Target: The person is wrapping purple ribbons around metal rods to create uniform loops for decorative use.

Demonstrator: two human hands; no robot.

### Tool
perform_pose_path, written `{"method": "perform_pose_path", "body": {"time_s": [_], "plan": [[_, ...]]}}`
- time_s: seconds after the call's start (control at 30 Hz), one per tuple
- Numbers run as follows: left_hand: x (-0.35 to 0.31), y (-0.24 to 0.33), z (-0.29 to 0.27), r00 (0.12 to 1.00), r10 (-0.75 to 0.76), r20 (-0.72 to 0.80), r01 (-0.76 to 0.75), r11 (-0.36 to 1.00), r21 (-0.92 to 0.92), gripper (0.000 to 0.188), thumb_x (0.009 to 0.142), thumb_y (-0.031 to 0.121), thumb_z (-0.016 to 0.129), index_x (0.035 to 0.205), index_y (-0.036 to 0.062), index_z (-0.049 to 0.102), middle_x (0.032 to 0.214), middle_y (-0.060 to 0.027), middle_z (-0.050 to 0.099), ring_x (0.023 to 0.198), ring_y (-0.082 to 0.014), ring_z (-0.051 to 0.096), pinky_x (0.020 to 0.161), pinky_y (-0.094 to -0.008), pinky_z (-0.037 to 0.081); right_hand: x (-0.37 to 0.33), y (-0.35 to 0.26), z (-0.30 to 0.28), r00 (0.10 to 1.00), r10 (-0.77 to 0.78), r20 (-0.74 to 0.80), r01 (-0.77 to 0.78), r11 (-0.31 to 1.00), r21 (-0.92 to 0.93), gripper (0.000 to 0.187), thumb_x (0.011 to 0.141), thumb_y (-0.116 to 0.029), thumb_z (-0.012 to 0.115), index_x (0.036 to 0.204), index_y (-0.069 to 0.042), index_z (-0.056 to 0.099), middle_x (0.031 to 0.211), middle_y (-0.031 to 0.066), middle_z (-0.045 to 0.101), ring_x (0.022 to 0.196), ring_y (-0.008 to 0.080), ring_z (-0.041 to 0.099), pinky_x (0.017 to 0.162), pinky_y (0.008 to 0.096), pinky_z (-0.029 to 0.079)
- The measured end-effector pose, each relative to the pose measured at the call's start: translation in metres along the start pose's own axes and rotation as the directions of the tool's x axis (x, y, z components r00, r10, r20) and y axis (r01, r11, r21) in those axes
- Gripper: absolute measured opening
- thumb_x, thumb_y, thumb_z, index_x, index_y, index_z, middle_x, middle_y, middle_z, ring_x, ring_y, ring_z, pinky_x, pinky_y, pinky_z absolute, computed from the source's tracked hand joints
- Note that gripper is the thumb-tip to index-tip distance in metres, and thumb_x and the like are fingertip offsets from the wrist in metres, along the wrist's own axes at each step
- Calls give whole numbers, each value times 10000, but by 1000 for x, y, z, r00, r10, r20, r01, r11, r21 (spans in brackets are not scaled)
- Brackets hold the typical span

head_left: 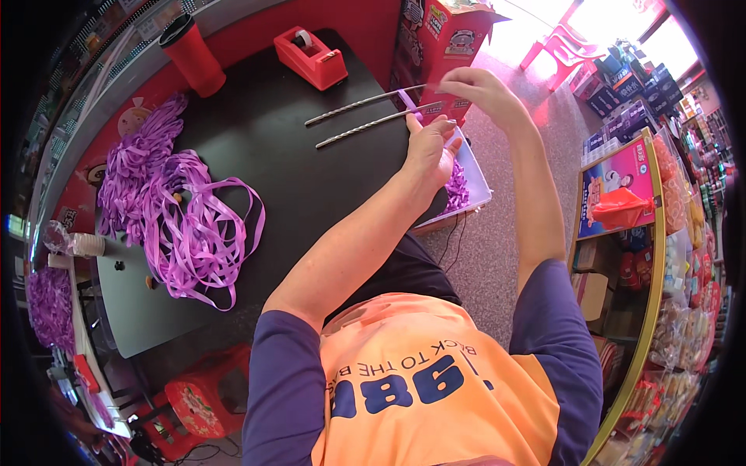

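Observation:
Two twisted metal rods [361,132] stick out side by side over the dark table's right edge. A short stretch of purple ribbon [407,101] runs across both rods. My left hand [431,149] is closed at the nearer rod, its fingertips pinching the ribbon there. Just beyond the rods' right ends, my right hand [483,92] is curled with its fingers together. Its fingertips are slightly blurred, and what they hold cannot be made out. Below my left hand, a white box [475,175] contains many small purple ribbon pieces [456,189].
On the table [256,116] lie a large heap of loose purple ribbon [194,217], a red tape dispenser [311,58] and a red cylinder [192,56]. A red carton [447,46] stands behind the rods. To the right is a gold-edged display case [649,256]; a red stool [202,404] stands lower left.

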State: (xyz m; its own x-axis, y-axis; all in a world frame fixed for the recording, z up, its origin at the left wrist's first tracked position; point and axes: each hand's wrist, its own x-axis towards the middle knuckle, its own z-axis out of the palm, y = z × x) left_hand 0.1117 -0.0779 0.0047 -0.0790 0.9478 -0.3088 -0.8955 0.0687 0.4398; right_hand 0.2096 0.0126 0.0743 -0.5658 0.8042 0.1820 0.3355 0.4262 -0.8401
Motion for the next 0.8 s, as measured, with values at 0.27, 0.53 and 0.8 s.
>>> {"method": "perform_pose_path", "body": {"time_s": [0.27, 0.53, 0.8], "plan": [[1, -5, 1, 999, 29, 29, -28, 999, -28, 752, 732, -47, 571, 1315, 272, 220, 1110, -45, 416, 982, -211, 444, 805, -416, 358, 66, 8, 25, 881, 118, 459, 77, 920, -384, 275, 811, -274, 611, 868, -9, 661, 746, 34, 611, 732, 96, 541, 693, 270, 436], [-1, -3, 2, 999, 40, 23, -39, 999, -25, 706, 731, -43, 565, 1283, 246, 234, 1082, -47, 429, 960, -203, 430, 785, -411, 364, 71, 7, 32, 872, 221, 436, 43, 854, -519, 289, 775, -290, 622, 845, -15, 675, 728, 43, 616, 708, 120, 552, 677, 276, 435], [1, -3, 1, 999, 29, 37, -28, 1000, -14, 840, 718, -41, 562, 1378, 255, 134, 1105, -53, 428, 956, -199, 437, 799, -415, 364, 59, 7, 37, 924, 160, 348, 66, 828, -557, 307, 745, -301, 648, 784, 2, 678, 644, 82, 607, 636, 147, 568, 625, 288, 453]]}}
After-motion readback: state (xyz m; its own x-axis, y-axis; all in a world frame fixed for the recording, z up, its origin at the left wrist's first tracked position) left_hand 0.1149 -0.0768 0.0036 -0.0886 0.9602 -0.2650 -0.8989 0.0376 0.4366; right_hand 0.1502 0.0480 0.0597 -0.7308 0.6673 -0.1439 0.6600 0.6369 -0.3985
